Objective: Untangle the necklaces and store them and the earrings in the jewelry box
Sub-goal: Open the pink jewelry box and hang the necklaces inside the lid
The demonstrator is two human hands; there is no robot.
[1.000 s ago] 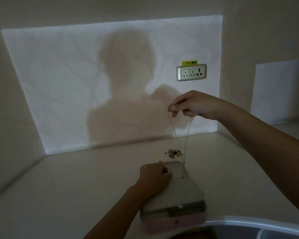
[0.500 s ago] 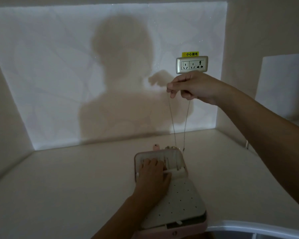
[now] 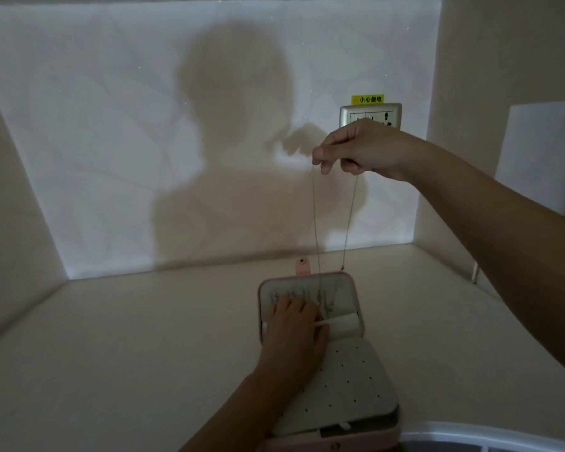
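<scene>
The pink jewelry box lies open on the pale counter, its lid flat at the far side with a row of hooks. A white panel dotted with small holes covers its near half. My right hand is raised in front of the wall socket and pinches a thin necklace chain, which hangs down in two strands towards the lid. One strand reaches the hooks; the other ends just above the box's far edge. My left hand rests palm down on the lid, fingers by the hooks. No earrings are visible.
A wall socket with a yellow label sits behind my right hand. A white curved rim runs along the bottom right corner. The counter meets walls at the back, the left and the right. The scene is dim.
My right hand has lifted the necklace higher, up to the socket. The view now shows the open lid, and my left hand lies on it. The small pile of earrings is out of sight.
</scene>
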